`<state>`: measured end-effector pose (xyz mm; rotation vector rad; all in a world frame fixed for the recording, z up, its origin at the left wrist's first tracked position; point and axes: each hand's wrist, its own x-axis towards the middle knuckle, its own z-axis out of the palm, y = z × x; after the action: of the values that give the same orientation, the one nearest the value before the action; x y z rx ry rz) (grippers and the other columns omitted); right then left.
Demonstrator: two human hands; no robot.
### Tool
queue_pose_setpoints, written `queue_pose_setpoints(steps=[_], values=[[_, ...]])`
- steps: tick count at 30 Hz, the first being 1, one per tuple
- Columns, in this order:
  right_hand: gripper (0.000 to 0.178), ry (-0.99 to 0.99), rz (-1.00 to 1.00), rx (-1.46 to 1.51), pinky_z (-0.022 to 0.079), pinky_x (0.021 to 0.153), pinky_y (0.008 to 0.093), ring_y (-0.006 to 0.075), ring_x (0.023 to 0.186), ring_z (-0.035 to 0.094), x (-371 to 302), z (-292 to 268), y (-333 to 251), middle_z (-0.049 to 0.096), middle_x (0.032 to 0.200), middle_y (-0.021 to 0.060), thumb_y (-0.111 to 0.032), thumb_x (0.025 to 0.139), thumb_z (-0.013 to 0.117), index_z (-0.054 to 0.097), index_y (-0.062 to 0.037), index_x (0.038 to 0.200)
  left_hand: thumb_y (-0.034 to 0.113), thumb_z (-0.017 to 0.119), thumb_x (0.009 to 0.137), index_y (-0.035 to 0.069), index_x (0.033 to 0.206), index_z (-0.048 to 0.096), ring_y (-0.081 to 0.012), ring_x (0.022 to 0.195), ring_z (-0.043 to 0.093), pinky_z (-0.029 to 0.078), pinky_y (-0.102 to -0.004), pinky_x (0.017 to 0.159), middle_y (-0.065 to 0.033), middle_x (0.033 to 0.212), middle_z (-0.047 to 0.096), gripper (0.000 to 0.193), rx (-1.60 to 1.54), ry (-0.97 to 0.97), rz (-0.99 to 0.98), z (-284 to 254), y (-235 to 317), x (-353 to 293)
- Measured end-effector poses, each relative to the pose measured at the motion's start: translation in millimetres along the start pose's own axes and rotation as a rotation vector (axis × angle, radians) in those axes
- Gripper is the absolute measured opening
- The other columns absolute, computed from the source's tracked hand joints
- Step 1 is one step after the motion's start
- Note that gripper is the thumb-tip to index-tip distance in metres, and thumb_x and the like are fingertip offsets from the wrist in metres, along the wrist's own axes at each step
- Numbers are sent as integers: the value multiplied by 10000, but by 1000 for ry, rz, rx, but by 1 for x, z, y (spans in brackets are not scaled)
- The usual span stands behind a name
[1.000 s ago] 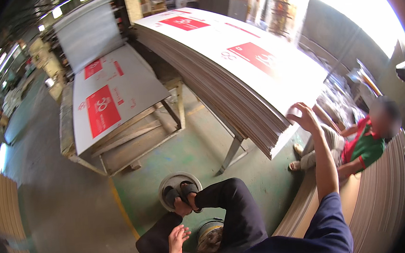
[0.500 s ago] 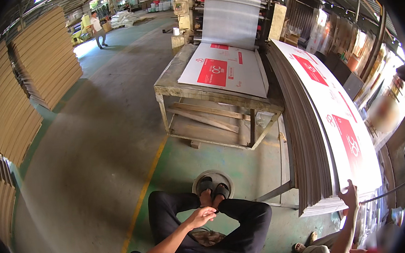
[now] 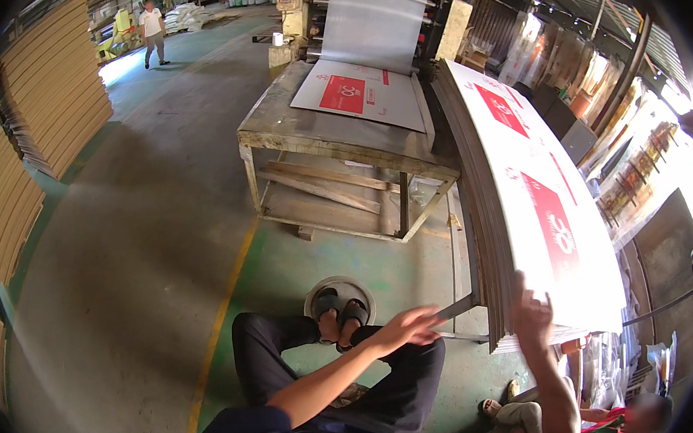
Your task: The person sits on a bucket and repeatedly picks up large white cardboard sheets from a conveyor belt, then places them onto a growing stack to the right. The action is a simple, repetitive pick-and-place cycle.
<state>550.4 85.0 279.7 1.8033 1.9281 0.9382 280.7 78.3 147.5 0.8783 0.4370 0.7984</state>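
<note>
A tall stack of cardboard sheets (image 3: 488,238) stands to my right. Its top sheet (image 3: 483,145) is white with red printed panels. My right hand (image 3: 532,316), smeared by motion, is over the near edge of this top sheet; whether its fingers grip the edge I cannot tell. Above my right knee, my left hand (image 3: 408,330) reaches toward the stack with its fingers stretched out and nothing in them. A similar red-and-white printed sheet (image 3: 394,103) lies on the metal table (image 3: 340,140) ahead, below the machine's outlet.
Behind the table is a roller machine (image 3: 294,17) with a hanging translucent sheet (image 3: 368,19). Tall brown cardboard stacks (image 3: 55,85) line the left. A person (image 3: 152,32) stands at the far left; another person (image 3: 533,417) sits low at the right, beside the stack.
My left hand has risen from my lap and moved right, its fingers extending. My right hand has shifted inward over the sheet's near edge. On the table, the printed sheet has slid farther back.
</note>
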Motion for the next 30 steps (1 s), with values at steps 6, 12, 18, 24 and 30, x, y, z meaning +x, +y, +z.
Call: queue_pose_setpoints(steps=[6,12,18,24,30], values=[[654,120,-542,1048,230,1113,538,265,1161,566,-52,-56,-41,570,1267,162,-307,805,724,449,-76,1350,228,658,871,-62,1115,605,-189,833,641,509,-317,763,-115,960,676,383,223,119,49,2,42,27],[337,95,446,266,386,1010,481,427,1170,491,-208,145,56,537,1256,224,-213,923,547,557,-46,1214,251,700,849,-25,1065,637,-140,870,628,495,-281,781,-78,967,673,356,387,466,-149,-103,91,-178],[582,-40,1075,825,352,1028,456,408,1201,471,-372,91,-31,500,1294,258,-416,956,439,428,20,1342,175,726,832,-7,1077,629,-125,895,609,478,-284,791,-50,969,666,320,223,740,-339,-126,61,-357],[617,-40,893,851,424,936,438,385,1105,532,-202,-6,-97,556,1191,230,-312,824,627,444,24,1308,163,648,889,18,1364,425,-175,1205,464,342,-323,1035,-77,1288,529,545,348,984,-202,-167,74,-407],[642,-440,538,1113,481,843,448,388,979,620,-88,9,-107,654,1025,221,-476,839,632,475,-23,1267,44,575,883,43,1499,154,-209,1355,318,246,-329,1108,-103,1490,330,746,415,1025,42,-165,94,-425]])
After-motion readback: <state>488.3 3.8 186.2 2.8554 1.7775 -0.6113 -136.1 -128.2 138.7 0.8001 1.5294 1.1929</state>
